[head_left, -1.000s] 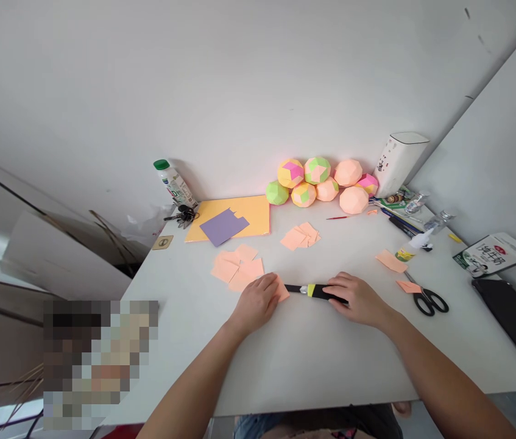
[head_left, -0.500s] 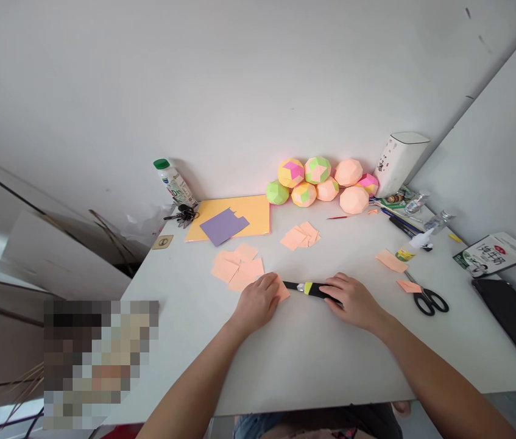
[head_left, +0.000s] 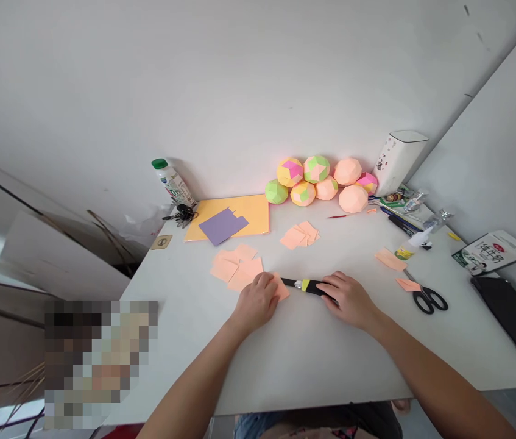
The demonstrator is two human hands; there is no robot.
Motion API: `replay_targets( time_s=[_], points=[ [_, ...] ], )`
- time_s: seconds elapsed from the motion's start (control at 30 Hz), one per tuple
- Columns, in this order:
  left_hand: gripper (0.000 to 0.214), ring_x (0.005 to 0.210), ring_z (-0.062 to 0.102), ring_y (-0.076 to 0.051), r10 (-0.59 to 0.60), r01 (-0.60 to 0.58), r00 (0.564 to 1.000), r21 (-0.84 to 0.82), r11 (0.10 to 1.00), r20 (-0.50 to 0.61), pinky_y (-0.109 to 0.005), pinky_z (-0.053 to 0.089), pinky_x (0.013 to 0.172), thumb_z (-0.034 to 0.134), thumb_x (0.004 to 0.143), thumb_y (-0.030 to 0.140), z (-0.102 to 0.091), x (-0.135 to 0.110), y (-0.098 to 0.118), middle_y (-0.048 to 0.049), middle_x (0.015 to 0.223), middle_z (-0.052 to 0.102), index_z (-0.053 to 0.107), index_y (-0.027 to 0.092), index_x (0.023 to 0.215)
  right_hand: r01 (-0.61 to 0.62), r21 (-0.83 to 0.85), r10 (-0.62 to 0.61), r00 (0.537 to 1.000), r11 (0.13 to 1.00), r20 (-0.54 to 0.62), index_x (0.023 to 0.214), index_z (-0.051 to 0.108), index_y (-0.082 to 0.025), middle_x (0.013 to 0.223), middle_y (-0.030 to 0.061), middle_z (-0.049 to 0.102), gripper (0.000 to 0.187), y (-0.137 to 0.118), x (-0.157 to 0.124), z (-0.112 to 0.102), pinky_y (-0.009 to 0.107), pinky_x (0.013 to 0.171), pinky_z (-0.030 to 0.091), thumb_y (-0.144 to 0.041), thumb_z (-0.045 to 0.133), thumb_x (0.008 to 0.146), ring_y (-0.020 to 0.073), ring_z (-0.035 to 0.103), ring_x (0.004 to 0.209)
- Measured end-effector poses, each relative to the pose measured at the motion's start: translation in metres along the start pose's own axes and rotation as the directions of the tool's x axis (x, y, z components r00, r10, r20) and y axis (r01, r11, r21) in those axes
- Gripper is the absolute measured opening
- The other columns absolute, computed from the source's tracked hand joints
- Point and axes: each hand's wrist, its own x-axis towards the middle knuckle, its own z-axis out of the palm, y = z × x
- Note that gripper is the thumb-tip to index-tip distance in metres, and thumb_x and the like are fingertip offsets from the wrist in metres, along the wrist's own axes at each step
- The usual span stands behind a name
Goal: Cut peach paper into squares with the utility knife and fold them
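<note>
Utility knife with black handle, yellow-green collar and dark blade (head_left: 304, 285): one, lying low over the middle of the white desk (head_left: 312, 366), blade pointing left, handle to the right; moved slightly leftward since the earlier frames, the right hand with it. Right hand (head_left: 348, 299): fingers closed around the rear of the handle. Salmon-orange paper piece (head_left: 282, 289): one, flat, at the blade's end; whether the tip lies over, under or just against its edge cannot be told. Left hand (head_left: 258, 299): fingers together, pressing down on that piece, place practically unchanged; whether the thumb pinches it is hidden. Loose salmon-orange paper pieces (head_left: 246, 274): several, overlapping, just beyond the left hand, unmoved. Smaller overlapping cluster of salmon-orange paper (head_left: 295, 236): farther back, likewise unmoved. Black-handled scissors (head_left: 429, 300): one pair, right of the right hand, a small orange paper piece across the blades. Purple paper sheet with notched edge (head_left: 223, 226): one, resting on a yellow-orange rectangular sheet (head_left: 258, 213). Faceted paper balls in orange, green, yellow and pink (head_left: 353, 199): grouped at the wall, arrangement as before.
</note>
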Motion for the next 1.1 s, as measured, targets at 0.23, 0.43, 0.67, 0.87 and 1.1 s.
replay_targets(
  time_s=[0.23, 0.43, 0.67, 0.87, 1.1],
  points=[
    [0.009, 0.106, 0.053, -0.025, 0.007, -0.007, 1.000, -0.014, 1.000, -0.017, -0.032, 0.053, 0.065, 0.046, 0.084, 0.018, 0.001, 0.001, -0.001, -0.0114, 0.115, 0.055, 0.054, 0.018, 0.089, 0.009, -0.018, -0.009, 1.000, 1.000, -0.017, 0.101, 0.067, -0.016, 0.093, 0.0107, 0.066, 0.026, -0.002, 0.000, 0.003, 0.036, 0.068, 0.050, -0.014, 0.047, 0.085, 0.0223, 0.054, 0.082],
    [0.009, 0.106, 0.053, -0.025, 0.009, -0.009, 1.000, -0.011, 1.000, -0.026, -0.033, 0.053, 0.067, 0.048, 0.083, 0.018, 0.003, 0.000, -0.002, -0.0110, 0.115, 0.055, 0.055, 0.019, 0.089, 0.006, -0.028, -0.007, 0.999, 1.000, -0.034, 0.102, 0.067, -0.014, 0.094, 0.0114, 0.066, 0.026, -0.003, 0.000, 0.006, 0.036, 0.069, 0.050, -0.013, 0.047, 0.085, 0.0222, 0.054, 0.083],
    [0.010, 0.107, 0.053, -0.026, 0.013, -0.014, 0.999, -0.018, 1.000, -0.029, -0.035, 0.054, 0.070, 0.047, 0.084, 0.018, 0.004, 0.001, -0.002, -0.0116, 0.116, 0.055, 0.055, 0.019, 0.089, -0.006, -0.029, 0.005, 0.999, 1.000, -0.042, 0.103, 0.066, -0.016, 0.095, 0.0108, 0.065, 0.025, -0.005, 0.000, 0.008, 0.036, 0.070, 0.049, -0.014, 0.047, 0.086, 0.0223, 0.054, 0.084],
    [0.009, 0.108, 0.052, -0.026, 0.013, -0.014, 1.000, -0.034, 0.999, -0.028, -0.036, 0.053, 0.072, 0.047, 0.084, 0.018, 0.005, 0.000, -0.003, -0.0123, 0.118, 0.054, 0.055, 0.018, 0.088, -0.005, -0.039, 0.003, 0.999, 0.999, -0.044, 0.103, 0.066, -0.014, 0.094, 0.0108, 0.065, 0.024, -0.007, 0.001, 0.011, 0.036, 0.071, 0.049, -0.014, 0.048, 0.086, 0.0223, 0.054, 0.084],
    [0.012, 0.108, 0.052, -0.025, 0.005, -0.005, 1.000, -0.033, 0.999, -0.022, -0.036, 0.053, 0.073, 0.046, 0.084, 0.018, 0.005, 0.001, -0.002, -0.0117, 0.118, 0.054, 0.055, 0.019, 0.091, -0.014, -0.051, 0.013, 1.000, 0.999, -0.024, 0.104, 0.065, -0.015, 0.095, 0.0104, 0.065, 0.024, -0.008, 0.001, 0.013, 0.036, 0.072, 0.048, -0.015, 0.048, 0.087, 0.0218, 0.053, 0.085]
  ],
)
